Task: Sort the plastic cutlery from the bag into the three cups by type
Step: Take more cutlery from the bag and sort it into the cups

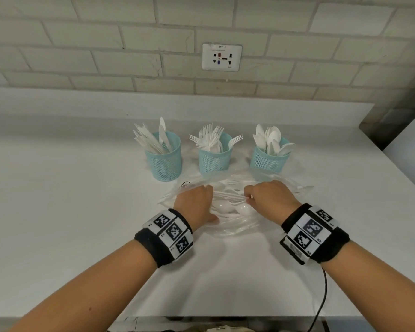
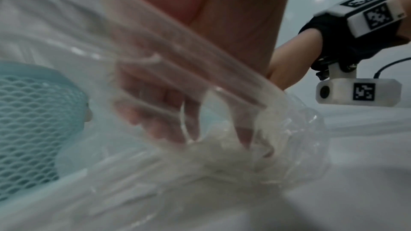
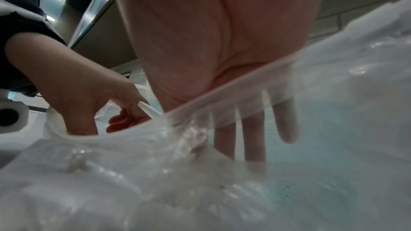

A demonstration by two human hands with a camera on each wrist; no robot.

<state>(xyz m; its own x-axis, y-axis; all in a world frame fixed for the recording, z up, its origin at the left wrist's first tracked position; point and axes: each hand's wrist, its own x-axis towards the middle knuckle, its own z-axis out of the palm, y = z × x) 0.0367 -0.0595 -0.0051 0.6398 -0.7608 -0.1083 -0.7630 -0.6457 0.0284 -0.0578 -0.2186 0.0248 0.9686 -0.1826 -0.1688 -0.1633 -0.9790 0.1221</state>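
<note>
Cups: we see three blue mesh cups on the bench [image 1: 70,188]: knives [image 1: 164,156] left, forks [image 1: 215,157] middle, spoons [image 1: 268,156] right.
Bag [image 1: 228,226]: clear, just before the cups, cutlery inside.
Left hand [image 1: 195,203]: we see it at the bag's mouth.
Right hand [image 1: 271,198]: fingers curled over cutlery in the bag.

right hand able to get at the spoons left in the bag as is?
Probably yes. The right hand is already inside the open bag, fingers right beside the spoons. Only a tangle of other cutlery lies around them; the left hand is off to the side.
</note>
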